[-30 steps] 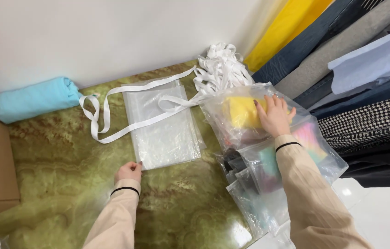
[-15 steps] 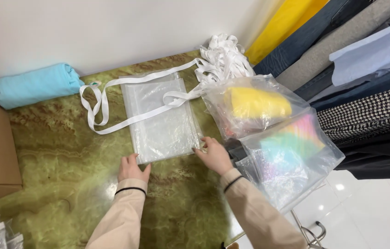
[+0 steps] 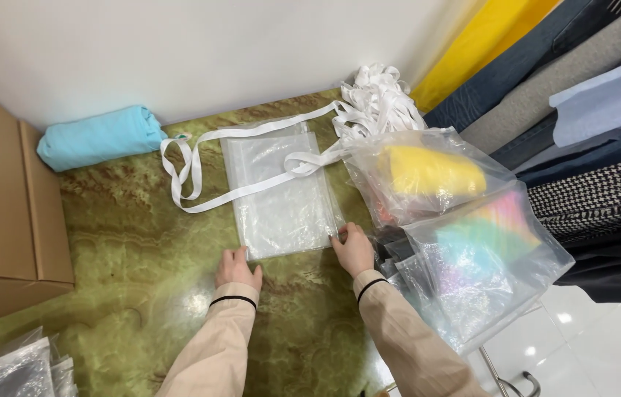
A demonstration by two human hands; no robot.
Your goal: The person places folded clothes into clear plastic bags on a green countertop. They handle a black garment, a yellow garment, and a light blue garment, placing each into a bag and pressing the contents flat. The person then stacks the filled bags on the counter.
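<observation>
A stack of clear plastic bags [image 3: 281, 195] lies flat on the green marbled tabletop [image 3: 127, 242]. My left hand [image 3: 237, 268] rests at the stack's near left corner, fingers touching its edge. At the near right corner my right hand [image 3: 353, 248] pinches the edge of the bags. A long white ribbon [image 3: 193, 169] loops across the stack and the table to its left.
Filled clear bags hold a yellow item [image 3: 428, 170] and a rainbow-coloured item [image 3: 487, 242] at the right. A bunch of white ribbons [image 3: 380, 99] and a rolled light-blue cloth [image 3: 101, 137] lie by the wall. A cardboard box [image 3: 2, 213] stands left; hanging garments [image 3: 590, 110] right.
My right hand has left the yellow filled bag and come to the near right corner of the flat bag stack. My left hand stays at the near left corner.
</observation>
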